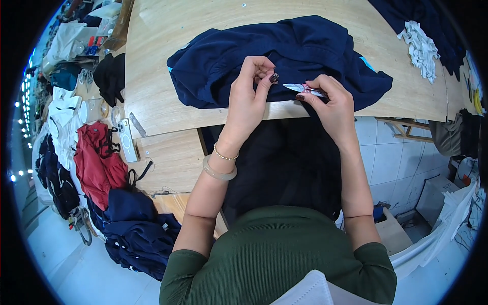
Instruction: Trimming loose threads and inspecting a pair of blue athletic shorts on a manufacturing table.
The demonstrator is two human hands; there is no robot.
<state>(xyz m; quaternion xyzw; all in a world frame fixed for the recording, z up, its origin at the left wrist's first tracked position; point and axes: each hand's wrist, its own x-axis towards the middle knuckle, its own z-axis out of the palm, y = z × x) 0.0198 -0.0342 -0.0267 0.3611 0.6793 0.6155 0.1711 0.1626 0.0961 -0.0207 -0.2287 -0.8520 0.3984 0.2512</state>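
Note:
A dark navy garment (315, 38) lies bunched on the pale wooden table in front of me, with small light-blue patches showing at both ends. My right hand (331, 101) grips a pair of thread snips (293, 87) above the garment's near side, their silver blades pointing left. My left hand (250, 89) is over the garment too, thumb and fingertips pinched together just left of the blade tips. What the pinch holds, if anything, is too small to make out. The two hands are apart from each other.
The wooden table (162, 117) ends close to my body. On the left lie a metal ruler (136, 125), a white phone (127, 140), a red garment (100, 157) and heaped navy clothes (134, 234). White crumpled cloth (420, 50) rests at the right beside dark fabric (432, 23).

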